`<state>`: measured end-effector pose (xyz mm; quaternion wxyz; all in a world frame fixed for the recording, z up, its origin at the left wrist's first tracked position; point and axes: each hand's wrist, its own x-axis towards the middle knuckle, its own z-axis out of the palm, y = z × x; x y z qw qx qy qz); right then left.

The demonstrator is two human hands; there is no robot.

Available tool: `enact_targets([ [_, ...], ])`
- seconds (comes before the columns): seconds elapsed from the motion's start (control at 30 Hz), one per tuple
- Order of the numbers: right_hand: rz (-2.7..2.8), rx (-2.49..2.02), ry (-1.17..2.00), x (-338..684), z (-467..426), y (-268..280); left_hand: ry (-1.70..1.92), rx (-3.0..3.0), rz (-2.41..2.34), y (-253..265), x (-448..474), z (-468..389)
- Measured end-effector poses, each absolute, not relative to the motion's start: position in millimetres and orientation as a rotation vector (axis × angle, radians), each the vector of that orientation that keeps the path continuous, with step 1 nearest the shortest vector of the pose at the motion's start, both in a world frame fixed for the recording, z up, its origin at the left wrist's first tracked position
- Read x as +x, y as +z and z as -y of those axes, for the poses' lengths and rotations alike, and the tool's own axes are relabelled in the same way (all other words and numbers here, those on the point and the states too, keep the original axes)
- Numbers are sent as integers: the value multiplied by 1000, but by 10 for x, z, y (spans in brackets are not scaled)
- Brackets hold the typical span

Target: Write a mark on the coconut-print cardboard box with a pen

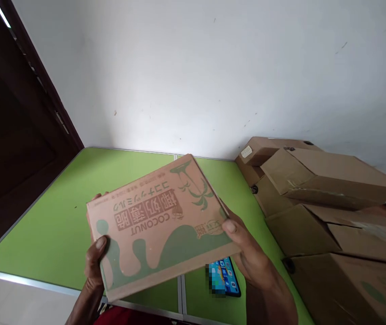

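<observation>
The left hand (pixel 93 259) and right hand (pixel 250 253) grip the box (pixel 149 234) at opposite short ends, its long axis (slanting higher in view rightward) spanning between them.

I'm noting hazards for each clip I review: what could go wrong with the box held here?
Two risks stand out. The cardboard box is held tilted, by the left hand and the right hand at opposite ends, so it might slip if either grip loosens. The phone lies face up on the green table, near the box's lower edge in this view, so a dropped box could strike it.
</observation>
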<state>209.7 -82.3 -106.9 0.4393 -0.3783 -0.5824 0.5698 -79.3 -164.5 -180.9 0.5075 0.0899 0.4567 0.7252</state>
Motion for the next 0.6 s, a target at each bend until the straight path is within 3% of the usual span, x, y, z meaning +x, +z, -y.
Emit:
enact_targets([
  [0.33, 2080, -920, 503, 1769, 1005, -646, 1654, 423, -1012, -1728, -995, 1029],
  [0.6, 2158, -1001, 388, 1609, 926, -1078, 1769, 252, -1047, -1665, -1077, 841],
])
